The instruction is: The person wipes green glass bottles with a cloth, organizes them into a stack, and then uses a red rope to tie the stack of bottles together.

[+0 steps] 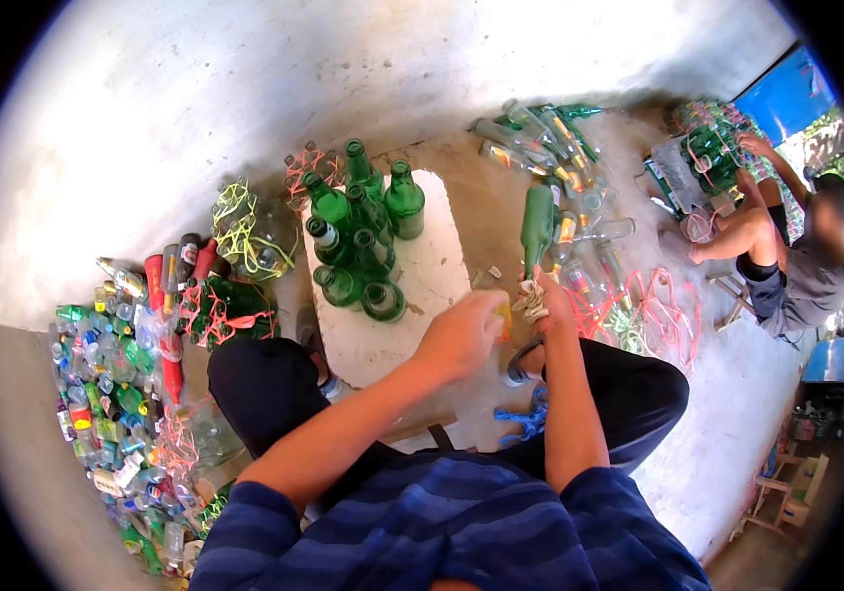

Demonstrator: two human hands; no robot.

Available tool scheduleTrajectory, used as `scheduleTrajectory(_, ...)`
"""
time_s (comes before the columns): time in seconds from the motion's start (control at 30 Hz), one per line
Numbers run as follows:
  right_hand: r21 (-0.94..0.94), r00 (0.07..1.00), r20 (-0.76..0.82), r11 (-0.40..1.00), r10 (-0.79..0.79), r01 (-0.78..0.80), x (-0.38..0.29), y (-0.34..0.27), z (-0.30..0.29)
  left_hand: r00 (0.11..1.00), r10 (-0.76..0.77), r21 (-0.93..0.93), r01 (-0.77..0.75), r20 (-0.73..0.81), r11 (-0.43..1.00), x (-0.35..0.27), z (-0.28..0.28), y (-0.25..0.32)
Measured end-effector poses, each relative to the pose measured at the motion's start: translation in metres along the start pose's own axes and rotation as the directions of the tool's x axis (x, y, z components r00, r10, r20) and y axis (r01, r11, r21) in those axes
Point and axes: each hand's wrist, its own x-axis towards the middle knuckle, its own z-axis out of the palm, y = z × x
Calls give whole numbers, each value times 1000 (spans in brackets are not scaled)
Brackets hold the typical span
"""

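My right hand grips the neck of a green glass bottle, which has its base pointing away from me; a crumpled pale cloth is at the same hand. My left hand is beside it, blurred, with its fingers curled; a small yellow-orange piece shows at its fingers, and whether it is held is unclear. In front of me stands a low white board or tabletop, worn at its edges. Several green glass bottles stand upright on its left part.
Loose glass bottles lie on the floor ahead to the right, near pink twine. Bundled bottles and a heap of plastic bottles are at left. Blue twine lies by my foot. Another person sits far right, handling green bottles.
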Motion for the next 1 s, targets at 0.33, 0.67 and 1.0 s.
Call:
scheduleTrajectory(0.33, 34, 940, 321, 993, -116, 111, -200, 40, 93, 875, -281, -762, 483, 395, 431, 2, 22, 16)
scheduleTrajectory(0.67, 347, 987, -50, 924, -156, 163, -172, 18, 56, 899, -346, -669, 432, 268, 605, -7, 31, -15)
scheduleTrajectory(1.0, -559, 698, -135, 636, -703, 532, -153, 47, 113, 904, -364, -249, 414, 225, 875, -41, 34, 17)
